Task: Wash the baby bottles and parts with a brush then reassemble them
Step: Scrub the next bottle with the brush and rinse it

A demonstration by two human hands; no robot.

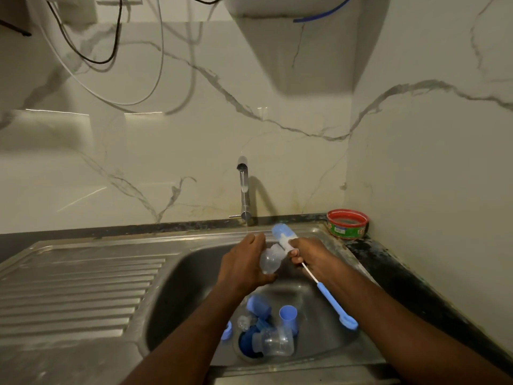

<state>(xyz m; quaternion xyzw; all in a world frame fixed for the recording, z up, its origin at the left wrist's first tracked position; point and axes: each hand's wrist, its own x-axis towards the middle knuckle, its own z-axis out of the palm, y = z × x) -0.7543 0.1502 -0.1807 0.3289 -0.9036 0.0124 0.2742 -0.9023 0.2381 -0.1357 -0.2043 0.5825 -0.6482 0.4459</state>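
1. Clear bottle (268,261) held over the sink basin (194,295), just below the thin stream from the tap (244,187); best to keep it there so the water rinses while brushing.
2. Left hand (244,266) wrapped around the bottle body, fingers curled on it; better to grip firmly, because wet plastic probably slips.
3. Right hand (308,257) closed around the wire stem of the brush (283,237), near the sponge head; blue handle end pointing down toward the basin front.
4. Brush head just above and beside the bottle, touching or not is hard to tell; next, probably to aim the head into the bottle mouth and turn it against the wall inside.
5. Deeper in the basin, near the drain: a second bottle (276,341), a blue cup (288,315) and other blue parts (259,304), seemingly waiting for washing.
6. Behind the basin, at the right corner: a red-rimmed tub (347,223).
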